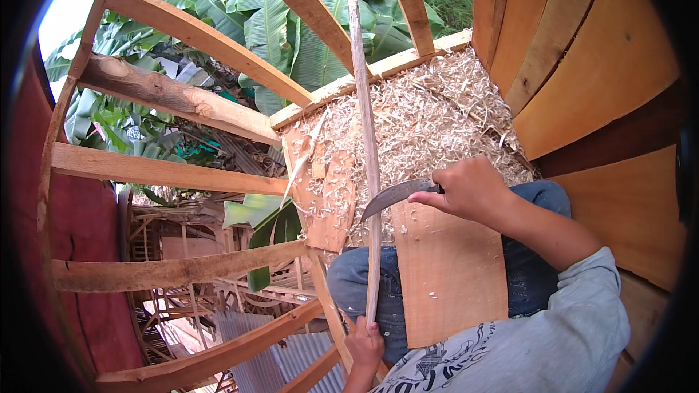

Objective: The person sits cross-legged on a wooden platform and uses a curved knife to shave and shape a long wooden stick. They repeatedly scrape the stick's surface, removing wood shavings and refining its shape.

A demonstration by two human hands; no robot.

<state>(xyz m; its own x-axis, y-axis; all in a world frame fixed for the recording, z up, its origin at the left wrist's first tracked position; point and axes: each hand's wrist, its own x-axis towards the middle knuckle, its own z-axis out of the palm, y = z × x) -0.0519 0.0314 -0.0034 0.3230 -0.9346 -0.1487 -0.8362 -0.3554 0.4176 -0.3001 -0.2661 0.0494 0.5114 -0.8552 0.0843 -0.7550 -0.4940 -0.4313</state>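
Observation:
My right hand (470, 188) is closed round the dark handle of a knife (393, 196) with a wide, curved blade. The blade lies across a long wooden stick (368, 131), its tip just past the stick's left side. Low in the view, my left hand (365, 342) grips the near end of that stick. The stick runs upward and away from me, its far end reaching over the wooden rail. Across my lap rests a flat wooden board (451, 276), with a few small chips on it.
Curly wood shavings (444, 116) cover the floor ahead. A thin plank (331, 204) lies among them. Wooden railing bars (175, 167) stand at the left, with banana leaves (284, 36) beyond. Wooden wall panels (590, 58) rise on the right. Corrugated sheets (284, 360) lie below the railing.

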